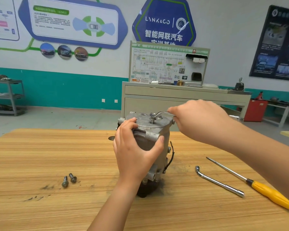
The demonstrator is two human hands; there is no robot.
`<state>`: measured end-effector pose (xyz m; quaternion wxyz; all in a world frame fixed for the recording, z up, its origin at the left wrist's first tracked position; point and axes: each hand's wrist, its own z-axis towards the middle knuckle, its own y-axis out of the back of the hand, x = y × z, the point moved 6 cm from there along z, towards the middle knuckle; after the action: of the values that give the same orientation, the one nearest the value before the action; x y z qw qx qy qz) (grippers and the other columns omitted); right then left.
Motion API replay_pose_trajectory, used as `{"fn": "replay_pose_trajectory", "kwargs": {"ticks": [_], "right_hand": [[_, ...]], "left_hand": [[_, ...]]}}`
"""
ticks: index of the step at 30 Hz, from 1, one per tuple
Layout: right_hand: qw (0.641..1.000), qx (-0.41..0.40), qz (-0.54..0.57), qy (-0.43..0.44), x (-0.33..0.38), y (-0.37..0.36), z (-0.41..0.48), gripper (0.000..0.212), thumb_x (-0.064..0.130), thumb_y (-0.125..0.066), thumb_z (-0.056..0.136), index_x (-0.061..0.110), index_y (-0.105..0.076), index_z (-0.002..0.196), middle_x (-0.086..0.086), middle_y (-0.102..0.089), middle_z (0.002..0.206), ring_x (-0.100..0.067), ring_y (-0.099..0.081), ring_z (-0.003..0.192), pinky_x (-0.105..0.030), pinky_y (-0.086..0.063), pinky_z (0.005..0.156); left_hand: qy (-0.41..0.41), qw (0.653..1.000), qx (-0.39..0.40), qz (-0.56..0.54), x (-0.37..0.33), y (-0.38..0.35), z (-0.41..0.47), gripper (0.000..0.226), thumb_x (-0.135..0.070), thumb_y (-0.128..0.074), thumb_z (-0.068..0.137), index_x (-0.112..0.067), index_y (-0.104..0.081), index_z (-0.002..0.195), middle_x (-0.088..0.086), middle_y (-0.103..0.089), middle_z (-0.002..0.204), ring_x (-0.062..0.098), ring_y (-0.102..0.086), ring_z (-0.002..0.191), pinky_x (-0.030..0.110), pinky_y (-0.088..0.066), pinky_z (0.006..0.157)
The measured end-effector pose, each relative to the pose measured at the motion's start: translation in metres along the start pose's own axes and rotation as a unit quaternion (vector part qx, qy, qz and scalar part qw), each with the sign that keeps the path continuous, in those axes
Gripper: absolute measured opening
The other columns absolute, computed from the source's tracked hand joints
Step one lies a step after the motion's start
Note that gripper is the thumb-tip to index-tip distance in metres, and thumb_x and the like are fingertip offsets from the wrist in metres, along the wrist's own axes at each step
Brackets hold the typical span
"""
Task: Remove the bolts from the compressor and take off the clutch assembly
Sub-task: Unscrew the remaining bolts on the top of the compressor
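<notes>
A grey metal compressor (pixel 157 125) stands upright on the wooden table (pixel 40 155), its dark clutch end down against the tabletop. My left hand (pixel 133 150) grips the compressor's upper body, thumb on the right side. My right hand (pixel 198 120) holds the handle of an L-shaped socket wrench (pixel 158 114) whose socket sits on a bolt on the compressor's top face. Two loose bolts (pixel 68 180) lie on the table to the left. A black wire (pixel 171 155) hangs down the compressor's right side.
A second L-shaped socket wrench (pixel 218 182) and a yellow-handled screwdriver (pixel 264 189) lie on the table at the right. A beige cabinet (pixel 182 97) with a wiring display board stands behind the table. Grey shelves (pixel 8 97) stand at far left.
</notes>
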<state>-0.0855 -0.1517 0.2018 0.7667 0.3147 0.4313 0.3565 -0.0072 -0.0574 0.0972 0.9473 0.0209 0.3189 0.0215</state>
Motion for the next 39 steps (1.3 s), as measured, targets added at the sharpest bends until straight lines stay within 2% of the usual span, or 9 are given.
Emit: {"fn": "replay_pose_trajectory", "kwargs": {"ticks": [4,8,13,21,25,28,32,36,39], "right_hand": [[0.998,0.003,-0.062,0.023,0.011,0.006,-0.003,0.019,0.003,-0.048,0.086,0.015,-0.055,0.098,0.002,-0.034,0.058,-0.015,-0.032,0.047,-0.025,-0.022,0.040],[0.997,0.004,-0.075,0.020,0.016,-0.007,-0.016,0.022,0.002,-0.043,0.088,0.010,-0.045,0.109,0.001,-0.027,0.055,-0.014,-0.022,0.043,-0.026,-0.017,0.038],[0.997,0.044,-0.069,0.014,0.012,0.001,-0.002,0.014,0.001,-0.046,0.087,0.014,-0.050,0.091,0.001,-0.033,0.060,-0.016,-0.032,0.049,-0.027,-0.028,0.045],[0.990,0.040,-0.121,0.064,0.033,0.014,0.002,0.036,0.000,-0.049,0.086,0.011,-0.026,0.061,-0.001,-0.031,0.058,-0.017,-0.029,0.047,-0.026,-0.027,0.043],[0.993,-0.041,-0.096,0.052,0.008,-0.006,-0.009,0.020,0.020,-0.034,0.097,0.014,-0.047,0.083,0.002,-0.039,0.058,-0.018,-0.036,0.044,-0.025,-0.025,0.041],[0.995,-0.084,-0.052,0.031,-0.018,-0.029,0.004,0.034,0.032,-0.023,0.099,0.022,-0.052,0.115,0.004,-0.061,0.087,-0.022,-0.059,0.079,-0.029,-0.035,0.058],[0.990,-0.091,-0.020,0.110,-0.006,-0.051,0.071,0.029,0.027,-0.034,0.098,0.018,-0.059,0.110,0.004,-0.060,0.111,-0.019,-0.052,0.109,-0.031,-0.041,0.083],[0.974,-0.075,0.073,0.201,0.017,-0.052,0.101,0.031,0.023,-0.039,0.099,0.019,-0.055,0.125,0.000,-0.061,0.123,-0.021,-0.058,0.110,-0.037,-0.048,0.084],[0.954,-0.167,0.228,0.095,-0.010,-0.037,0.102,0.030,0.019,-0.039,0.099,0.008,-0.059,0.119,-0.015,-0.069,0.096,-0.030,-0.066,0.085,-0.042,-0.051,0.072]], "left_hand": [[-0.002,1.000,-0.006,-0.001,0.000,0.000,-0.001,0.065,-0.056,-0.058,0.065,-0.010,-0.050,0.110,-0.002,-0.051,0.123,0.022,-0.047,0.114,0.049,-0.043,0.092],[-0.016,1.000,-0.018,-0.001,0.000,-0.002,0.000,0.063,-0.054,-0.059,0.065,-0.008,-0.050,0.108,0.000,-0.052,0.122,0.024,-0.048,0.113,0.050,-0.043,0.091],[-0.015,1.000,-0.024,-0.007,0.002,-0.002,0.000,0.062,-0.053,-0.059,0.066,-0.009,-0.050,0.108,-0.002,-0.051,0.122,0.021,-0.047,0.113,0.049,-0.043,0.092],[-0.016,0.999,-0.026,-0.018,0.003,-0.003,-0.001,0.063,-0.054,-0.060,0.066,-0.008,-0.049,0.107,0.000,-0.052,0.123,0.011,-0.041,0.114,0.045,-0.042,0.094],[-0.023,0.999,-0.024,-0.013,0.001,-0.003,0.000,0.065,-0.053,-0.060,0.066,-0.006,-0.050,0.110,0.000,-0.052,0.121,0.019,-0.046,0.112,0.049,-0.044,0.091],[-0.029,0.999,-0.024,-0.010,0.001,-0.003,0.000,0.065,-0.053,-0.060,0.066,-0.007,-0.051,0.109,0.000,-0.052,0.122,0.020,-0.047,0.113,0.049,-0.044,0.090],[-0.036,0.999,-0.029,-0.007,0.001,-0.002,0.001,0.063,-0.053,-0.061,0.066,-0.008,-0.050,0.109,-0.003,-0.050,0.121,0.017,-0.045,0.113,0.050,-0.045,0.089],[-0.033,0.999,-0.024,-0.006,0.002,-0.001,0.001,0.063,-0.054,-0.060,0.066,-0.009,-0.050,0.108,-0.003,-0.051,0.121,0.017,-0.045,0.114,0.050,-0.045,0.090],[-0.033,0.999,-0.020,-0.007,0.002,-0.001,0.001,0.061,-0.054,-0.060,0.066,-0.010,-0.049,0.107,-0.005,-0.049,0.121,0.016,-0.045,0.114,0.049,-0.044,0.091]]}}
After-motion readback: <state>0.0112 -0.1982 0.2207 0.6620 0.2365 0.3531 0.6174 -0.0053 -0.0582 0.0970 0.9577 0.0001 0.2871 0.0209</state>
